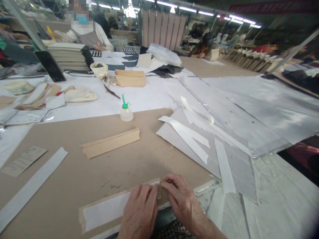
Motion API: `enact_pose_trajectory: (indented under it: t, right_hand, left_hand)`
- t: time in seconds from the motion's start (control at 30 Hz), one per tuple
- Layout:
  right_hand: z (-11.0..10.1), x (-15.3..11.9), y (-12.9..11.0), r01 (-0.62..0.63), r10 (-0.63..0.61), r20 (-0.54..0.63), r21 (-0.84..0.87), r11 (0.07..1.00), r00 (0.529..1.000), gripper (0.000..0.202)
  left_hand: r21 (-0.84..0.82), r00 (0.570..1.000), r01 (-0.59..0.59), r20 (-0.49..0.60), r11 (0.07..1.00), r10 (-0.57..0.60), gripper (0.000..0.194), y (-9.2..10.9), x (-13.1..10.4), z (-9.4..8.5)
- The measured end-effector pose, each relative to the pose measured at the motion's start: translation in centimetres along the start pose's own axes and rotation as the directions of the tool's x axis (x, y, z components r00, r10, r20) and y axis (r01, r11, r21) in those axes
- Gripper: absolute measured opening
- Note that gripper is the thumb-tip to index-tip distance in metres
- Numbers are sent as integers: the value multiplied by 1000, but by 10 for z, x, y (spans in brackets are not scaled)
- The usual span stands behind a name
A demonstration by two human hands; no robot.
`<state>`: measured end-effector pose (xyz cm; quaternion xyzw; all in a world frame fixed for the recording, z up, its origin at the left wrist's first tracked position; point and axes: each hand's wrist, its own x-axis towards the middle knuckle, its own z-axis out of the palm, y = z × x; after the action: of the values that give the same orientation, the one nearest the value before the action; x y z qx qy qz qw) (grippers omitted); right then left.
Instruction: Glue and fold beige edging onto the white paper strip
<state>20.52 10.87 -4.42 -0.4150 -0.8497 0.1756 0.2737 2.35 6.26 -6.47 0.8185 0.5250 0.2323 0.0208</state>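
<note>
Near the table's front edge, a white strip (107, 212) lies on top of a slightly larger tan strip (81, 219), whose border shows around it. My left hand (141, 210) rests flat over the right part of the white strip, fingers together and extended. At the right end of both layers is my right hand (183, 200), its thumb and forefinger pinched at the tan strip's edge. The fingertips partly hide that corner. Beyond the hands lies a small stack of tan strips (112, 144).
A squeeze bottle (126, 114) with a green spout stands farther back. To the left are a long white strip (32, 187) and a written paper slip (25, 161). Loose white strips (189, 139) lie on a grey board (231, 172) at right. A masked person (87, 33) is across the table.
</note>
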Motion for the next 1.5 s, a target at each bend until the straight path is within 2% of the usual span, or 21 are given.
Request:
enact_pose_trajectory:
  t: [0.1,0.2,0.27,0.4,0.47,0.67,0.77,0.9,1.03,1.1,1.2,1.27,1.37,1.43,1.5]
  right_hand:
    - [2,0,-4,42,-30,80,-156,987,996,36]
    - [4,0,-7,57,-28,129,-230,972,991,32]
    - [4,1,-7,27,-7,111,-184,983,994,30]
    - [2,4,-3,-42,42,-5,53,998,999,28]
    - [2,6,-2,-50,54,-42,94,994,998,25]
    - [4,6,-2,-23,23,-23,15,1000,999,26]
    - [5,3,-4,43,-43,6,-107,993,999,30]
    - [6,-1,-6,144,-129,74,-265,953,989,35]
    - [3,1,-11,71,-44,104,-275,959,994,33]
    - [1,3,-15,87,-55,109,-314,945,992,29]
    - [1,6,-19,158,-141,71,-384,910,987,22]
    - [4,9,-17,185,-197,12,-414,891,980,24]
    - [12,13,-12,196,-250,-64,-449,872,966,27]
    - [17,15,-9,202,-265,-83,-448,871,961,28]
    - [20,15,-6,184,-250,-100,-435,881,963,28]
  left_hand:
    - [-17,999,36,18,999,-35,35,-1,-1,2]
    - [-36,998,41,41,999,-40,34,-1,-1,2]
    - [-37,999,38,36,999,-37,34,-1,-1,1]
    - [-10,1000,11,10,1000,-11,34,-1,2,-3]
    - [1,1000,1,-2,1000,-1,33,0,3,-4]
    - [13,1000,-7,-11,1000,7,33,1,3,-4]
    - [-8,1000,10,13,1000,-10,34,1,2,-3]
    - [-61,998,61,21,996,-59,33,1,1,-3]
    - [-148,986,146,-60,978,-156,30,1,-1,2]
    - [-235,958,248,-84,940,-274,27,2,-3,4]
    - [-388,904,378,-39,840,-425,29,4,-4,2]
    - [-496,882,403,-13,769,-471,30,4,-3,-2]
    - [-628,866,371,-31,684,-498,29,-4,-4,-16]
    - [-614,873,348,-64,708,-484,30,-15,-11,-33]
    - [-472,893,357,-83,806,-443,30,-30,-25,-55]
